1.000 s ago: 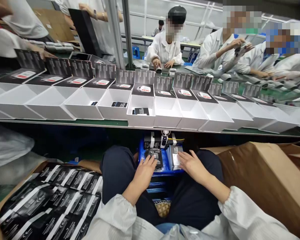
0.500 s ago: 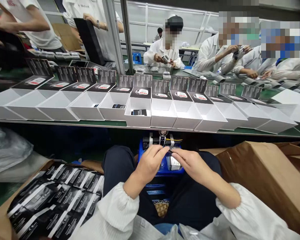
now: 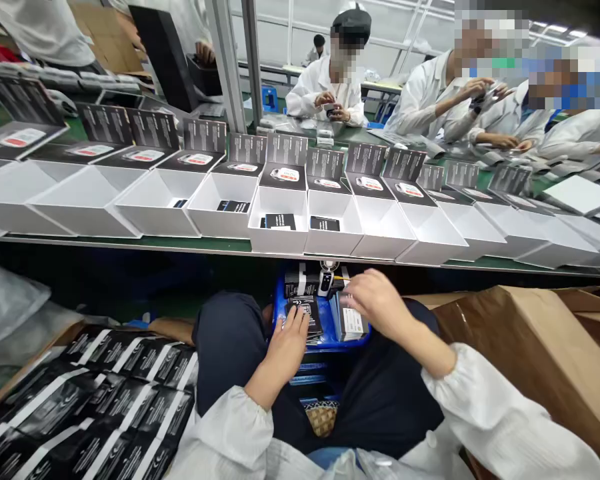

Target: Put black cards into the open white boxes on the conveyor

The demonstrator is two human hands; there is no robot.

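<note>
My left hand (image 3: 287, 341) lies with outstretched fingers on a stack of black printed booklets (image 3: 310, 310) in a blue plastic tray (image 3: 325, 346). My right hand (image 3: 380, 303) is over the tray's right side, its bent fingers at the top of a stack of white printed cards (image 3: 353, 325). Those fingertips are blurred, so whether they grip a card does not show. Behind the hands, a small white-and-black device (image 3: 325, 279) stands between banded black bundles (image 3: 300, 280). Above, an open white box (image 3: 334, 241) holds a black booklet (image 3: 325, 224).
A row of open white boxes with black lids, including one box (image 3: 280, 242), lines the bench edge. Banded black packets (image 3: 130, 400) fill a carton at left. A brown carton (image 3: 510, 353) stands at right. Co-workers (image 3: 325, 90) handle small items across the bench.
My hands were together over the tray and have parted: left down onto the black booklets, right toward the white cards. A black booklet now lies in a middle box that was empty.
</note>
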